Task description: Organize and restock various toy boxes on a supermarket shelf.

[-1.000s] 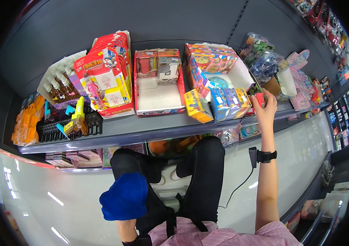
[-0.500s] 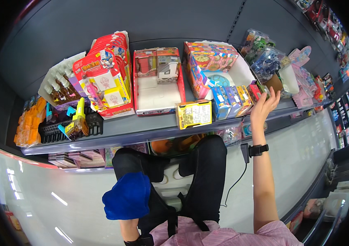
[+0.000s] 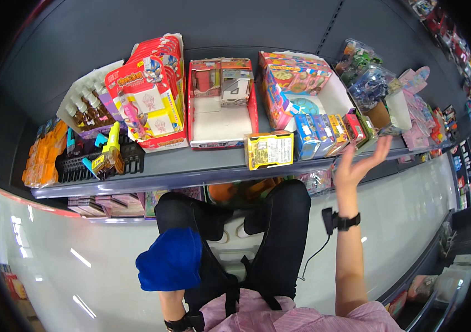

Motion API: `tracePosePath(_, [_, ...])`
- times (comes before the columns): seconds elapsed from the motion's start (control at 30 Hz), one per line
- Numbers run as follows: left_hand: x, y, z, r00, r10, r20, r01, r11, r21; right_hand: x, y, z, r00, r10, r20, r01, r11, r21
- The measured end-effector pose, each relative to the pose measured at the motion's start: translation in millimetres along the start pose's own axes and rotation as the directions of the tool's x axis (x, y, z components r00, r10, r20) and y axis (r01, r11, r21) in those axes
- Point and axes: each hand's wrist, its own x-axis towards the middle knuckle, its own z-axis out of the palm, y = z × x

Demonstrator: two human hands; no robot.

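Note:
A blue cloth (image 3: 170, 260) is bunched over my left hand (image 3: 172, 301) above my left thigh. The cloth hides those fingers, and only the heel of the hand and the wrist show below it. My right hand (image 3: 360, 169) is open and holds nothing, its fingers spread just in front of the shelf edge. Closest to its fingertips are a red small box (image 3: 354, 128) and a greenish one (image 3: 367, 133) at the end of a row. Blue boxes (image 3: 307, 138) and an orange box (image 3: 337, 133) stand left of them. A yellow box (image 3: 270, 150) sits at the shelf's front edge.
The grey shelf (image 3: 169, 160) also carries a red-rimmed tray (image 3: 221, 130), red-and-yellow carded toys (image 3: 149, 105), an open toy carton (image 3: 340, 97), a black basket (image 3: 75, 167) and orange packs (image 3: 47, 155). A cable (image 3: 316, 257) hangs from my right wristband. Below lies another stocked shelf.
My right hand has drawn slightly down and back from the small boxes, its fingers spreading wider. The view has shifted a little. The blue cloth stays over my left hand.

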Motion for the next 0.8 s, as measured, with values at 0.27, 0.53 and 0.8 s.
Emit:
tracePosePath(0.27, [0,14,22,0.998,0.04,-0.049,-0.039,0.999,0.011,-26,-138,36,0.607,-0.304,0.734,0.153,0.951,0.268])
tracePosePath(0.53, [-10,34,17,0.988,0.143,-0.067,-0.137,0.986,0.091,3,-121,55,0.574,-0.396,0.717,0.226,0.918,0.326])
tracePosePath(0.8, [-11,41,13,0.966,0.233,-0.11,-0.204,0.953,0.226,37,-99,44,0.576,-0.332,0.747,0.016,0.918,0.396])
